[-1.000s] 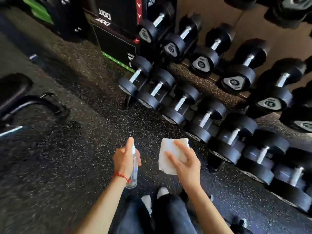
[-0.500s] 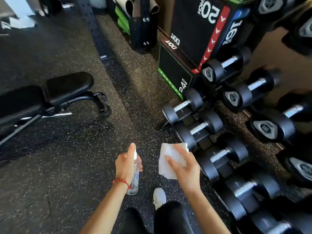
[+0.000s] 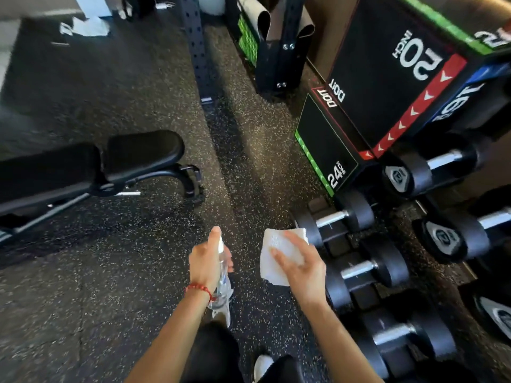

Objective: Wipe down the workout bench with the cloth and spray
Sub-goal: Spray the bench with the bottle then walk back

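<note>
A: What's on the far left?

B: The bench (image 3: 91, 167), black and padded, on a dark metal frame. It stands on the speckled rubber floor (image 3: 83, 286), well apart from both hands, and neither the cloth nor the bottle touches it.

A: And moving toward the middle?

B: The left hand (image 3: 206, 261) grips a clear spray bottle (image 3: 222, 286), held upright. Its fingers are curled round the body and the forefinger lies up along the nozzle at the top. A red bead bracelet (image 3: 199, 288) sits on that wrist.

A: Next to it?

B: The cloth (image 3: 279, 255), white and folded, just beside the bottle but not touching it. The right hand (image 3: 301, 266) holds it from the right side, thumb across the front face and fingers spread over the upper part. Both hands are out in front of the body, above the floor.

A: Below them?

B: Dark trouser legs and a white shoe (image 3: 261, 364) at the bottom edge.

A: And on the right?

B: Black dumbbells (image 3: 367, 269) with chrome handles, racked in rows. Behind them are stacked jump boxes (image 3: 387, 87), black with red and green trim, marked 20 and 24. Further back, near the top centre, is a perforated black upright (image 3: 197, 48).
</note>
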{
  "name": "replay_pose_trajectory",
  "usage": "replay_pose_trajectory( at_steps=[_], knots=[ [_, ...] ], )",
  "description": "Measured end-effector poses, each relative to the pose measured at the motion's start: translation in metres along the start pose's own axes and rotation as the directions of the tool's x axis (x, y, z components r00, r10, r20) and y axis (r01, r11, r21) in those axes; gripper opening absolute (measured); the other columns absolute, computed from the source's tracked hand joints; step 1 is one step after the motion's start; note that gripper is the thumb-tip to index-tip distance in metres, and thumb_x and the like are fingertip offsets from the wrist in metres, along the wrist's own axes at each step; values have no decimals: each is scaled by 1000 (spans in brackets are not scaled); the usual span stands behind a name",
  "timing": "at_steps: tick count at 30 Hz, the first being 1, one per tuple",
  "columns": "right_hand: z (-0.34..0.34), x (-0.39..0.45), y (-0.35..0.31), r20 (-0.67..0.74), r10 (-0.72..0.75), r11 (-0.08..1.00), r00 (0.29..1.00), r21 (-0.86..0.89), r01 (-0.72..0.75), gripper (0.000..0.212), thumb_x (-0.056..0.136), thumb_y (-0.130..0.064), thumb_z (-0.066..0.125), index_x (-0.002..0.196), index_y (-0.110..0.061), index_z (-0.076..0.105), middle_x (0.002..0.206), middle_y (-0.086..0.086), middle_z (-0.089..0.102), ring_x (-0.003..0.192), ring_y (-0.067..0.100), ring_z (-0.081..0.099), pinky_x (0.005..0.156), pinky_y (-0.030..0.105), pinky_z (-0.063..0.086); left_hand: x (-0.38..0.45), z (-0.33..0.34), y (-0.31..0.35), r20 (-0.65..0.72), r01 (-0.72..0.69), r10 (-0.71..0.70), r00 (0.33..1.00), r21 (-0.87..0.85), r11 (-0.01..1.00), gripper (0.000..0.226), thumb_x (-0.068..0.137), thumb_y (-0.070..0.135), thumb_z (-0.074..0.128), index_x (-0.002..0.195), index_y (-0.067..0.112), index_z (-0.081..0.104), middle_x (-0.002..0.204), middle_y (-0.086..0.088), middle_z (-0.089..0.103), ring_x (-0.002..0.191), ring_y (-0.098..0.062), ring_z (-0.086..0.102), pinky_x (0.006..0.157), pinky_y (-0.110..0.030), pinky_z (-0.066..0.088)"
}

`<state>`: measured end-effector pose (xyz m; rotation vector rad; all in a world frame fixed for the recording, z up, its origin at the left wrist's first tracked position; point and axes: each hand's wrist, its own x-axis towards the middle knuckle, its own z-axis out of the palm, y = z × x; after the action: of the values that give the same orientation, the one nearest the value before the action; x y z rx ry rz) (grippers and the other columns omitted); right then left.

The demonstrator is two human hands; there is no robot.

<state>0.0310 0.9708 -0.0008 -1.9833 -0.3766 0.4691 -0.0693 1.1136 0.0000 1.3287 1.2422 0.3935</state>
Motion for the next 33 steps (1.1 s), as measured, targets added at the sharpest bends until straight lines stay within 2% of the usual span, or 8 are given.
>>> replay_pose_trajectory(
  at_steps=[5, 10, 17, 20, 24, 29, 31, 33],
  knots=[
    [49, 80, -31, -9, 21, 1000, 1000, 13, -21, 40, 70, -38, 75, 109, -36, 64, 109, -2, 63, 91, -2, 55, 85, 19, 45, 91, -5, 41, 24, -9, 9, 1000, -8, 1000, 70, 97, 45, 39, 55, -7, 58, 44, -11, 57, 43, -24, 57, 53, -29, 50],
    [83, 149, -65, -32, -15, 1000, 999, -13, 15, 39, 71, -31, 77, 107, -36, 65, 105, -4, 63, 93, -14, 52, 77, 1, 37, 164, -7, 89, 41, -42, 42, 998, 13, 999, 71, 97, 42, 39, 61, -16, 56, 44, -11, 56, 44, -24, 56, 49, -26, 47],
    [101, 241, -95, -26, 51, 999, 998, 16, -50, 39, 72, -26, 77, 109, -32, 65, 104, 0, 61, 90, 4, 55, 77, 2, 38, 249, 20, 137, 42, 30, -31, 999, 20, 999, 65, 97, 44, 37, 55, -1, 57, 46, -10, 56, 44, -21, 57, 45, -21, 46],
    [102, 294, -104, -33, 49, 999, 998, -5, -49, 38, 72, -28, 77, 107, -35, 64, 102, -5, 60, 89, 1, 54, 77, 1, 37, 289, 45, 159, 54, 51, -50, 997, -1, 999, 63, 96, 43, 40, 57, -2, 58, 45, -9, 55, 39, -17, 53, 45, -22, 47],
    [101, 378, -108, -39, 38, 999, 999, -21, -39, 40, 73, -31, 76, 111, -32, 64, 105, -4, 59, 85, -3, 53, 73, -4, 33, 352, 91, 190, 52, 47, -45, 998, -32, 998, 62, 96, 44, 42, 54, 1, 57, 42, -6, 54, 38, -17, 54, 55, -33, 51],
    [89, 466, -127, -50, 14, 1000, 999, -20, -15, 39, 73, -30, 76, 110, -29, 64, 107, -6, 61, 88, -12, 53, 79, 6, 39, 414, 135, 245, 34, 8, -8, 999, -14, 1000, 64, 96, 44, 40, 50, 4, 58, 41, -6, 55, 41, -22, 54, 53, -29, 48],
    [85, 500, -135, -51, -11, 1000, 999, -19, 10, 39, 73, -29, 76, 111, -26, 65, 109, -6, 62, 88, -18, 52, 78, 1, 38, 437, 149, 268, 35, -13, 14, 999, -15, 1000, 64, 97, 45, 39, 51, 5, 58, 42, -6, 56, 40, -21, 54, 53, -29, 49],
    [85, 531, -142, -48, -11, 1000, 999, -22, 10, 39, 73, -28, 76, 111, -24, 65, 111, -4, 63, 89, -12, 54, 79, -3, 34, 459, 161, 290, 27, -30, 30, 999, -8, 1000, 64, 96, 45, 38, 53, 3, 59, 42, -6, 56, 41, -20, 55, 51, -26, 49]
  ],
)
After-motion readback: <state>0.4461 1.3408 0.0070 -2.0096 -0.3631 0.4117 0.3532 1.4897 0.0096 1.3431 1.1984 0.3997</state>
